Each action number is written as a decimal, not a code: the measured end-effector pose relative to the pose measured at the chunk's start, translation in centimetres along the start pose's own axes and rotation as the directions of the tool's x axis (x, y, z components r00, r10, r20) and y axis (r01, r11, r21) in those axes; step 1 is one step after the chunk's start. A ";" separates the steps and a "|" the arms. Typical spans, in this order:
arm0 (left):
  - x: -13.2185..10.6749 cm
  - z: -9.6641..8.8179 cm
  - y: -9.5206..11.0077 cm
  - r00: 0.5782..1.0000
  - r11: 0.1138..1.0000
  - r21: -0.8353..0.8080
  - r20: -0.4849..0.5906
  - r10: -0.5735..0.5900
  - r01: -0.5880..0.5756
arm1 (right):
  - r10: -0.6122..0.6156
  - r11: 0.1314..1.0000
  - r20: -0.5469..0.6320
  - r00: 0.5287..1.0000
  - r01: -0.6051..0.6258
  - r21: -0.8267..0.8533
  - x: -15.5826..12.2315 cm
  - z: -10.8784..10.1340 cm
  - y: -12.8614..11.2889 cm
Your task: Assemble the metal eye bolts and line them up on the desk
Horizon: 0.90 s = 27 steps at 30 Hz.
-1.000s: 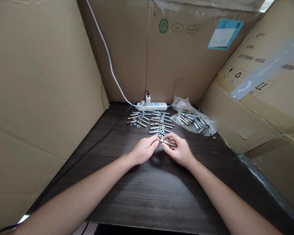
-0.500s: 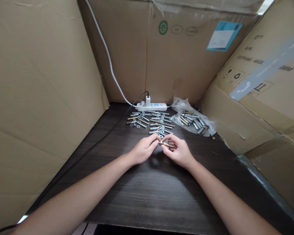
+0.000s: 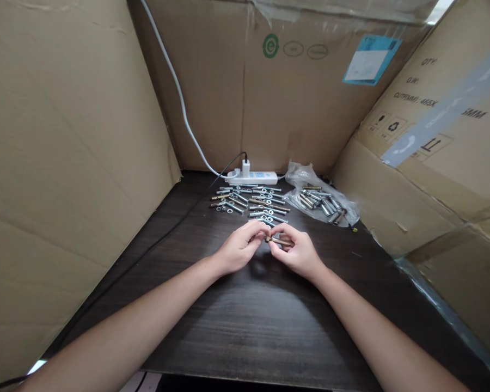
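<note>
At frame centre, just above the dark bench (image 3: 245, 326), an anchor bolt (image 3: 278, 239) lies crosswise: the right hand (image 3: 300, 255) clasps its shank in a closed grip, the left hand (image 3: 239, 251) pinches its left end.

head cam | looks forward and down | close over dark table (image 3: 245, 326) | cardboard walls (image 3: 65, 136) around

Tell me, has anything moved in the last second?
Nothing visibly changed. The left hand and right hand still pinch the same bolt between their fingertips above the table; the loose bolts and washers, plastic bag and power strip lie where they were.
</note>
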<state>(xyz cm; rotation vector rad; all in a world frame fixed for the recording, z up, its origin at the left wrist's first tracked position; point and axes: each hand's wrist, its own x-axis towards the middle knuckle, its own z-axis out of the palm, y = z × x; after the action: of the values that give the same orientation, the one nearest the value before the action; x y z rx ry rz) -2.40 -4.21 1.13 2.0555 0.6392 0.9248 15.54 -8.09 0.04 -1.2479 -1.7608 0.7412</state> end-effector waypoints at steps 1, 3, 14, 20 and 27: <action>0.0 0.0 0.0 1.000 1.000 -0.002 0.004 -0.005 0.005 | 0.002 1.000 -0.002 1.000 -0.002 -0.002 0.0 0.0 0.0; 0.1 0.0 0.0 0.999 0.999 -0.022 0.012 -0.035 0.035 | 0.010 1.000 -0.003 1.000 -0.010 -0.002 -0.1 0.0 0.1; -0.1 -0.2 0.2 0.973 0.980 0.013 0.121 -0.196 0.196 | 0.049 0.995 0.003 0.999 -0.049 0.089 0.1 0.0 -0.7; 0.0 -0.1 0.1 0.986 0.986 0.019 0.016 -0.168 0.168 | 0.043 0.995 0.007 0.999 -0.044 0.093 0.1 0.1 -0.5; 0.0 0.0 0.0 0.995 0.994 -0.069 0.052 -0.081 0.084 | 0.008 1.000 0.007 1.000 -0.008 0.030 0.1 0.2 -0.2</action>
<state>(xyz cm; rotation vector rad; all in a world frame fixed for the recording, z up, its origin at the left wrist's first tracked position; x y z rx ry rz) -2.41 -4.16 1.14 1.9674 0.6510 0.8357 15.28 -8.11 0.18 -1.2348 -1.7450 0.7743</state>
